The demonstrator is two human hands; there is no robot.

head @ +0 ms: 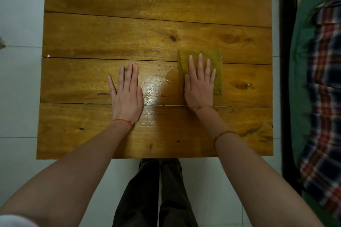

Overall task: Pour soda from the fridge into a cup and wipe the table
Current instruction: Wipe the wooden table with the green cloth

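Flat right hand [200, 83] presses folded yellow-green waffle-weave cloth [201, 72] on brown plank table [147, 33], grasping nothing; flat left hand [127, 92] braces. Clear liquid puddle [172, 77] touches cloth's left edge: sweep leftward, keep even pressure

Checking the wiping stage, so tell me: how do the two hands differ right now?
The right hand presses flat on the yellow-green cloth; the left hand lies on the bare wooden table. The left wrist wears a red string, the right a brownish one. The small puddle lies nearer the right hand. Both are palm-down, fingers straight.
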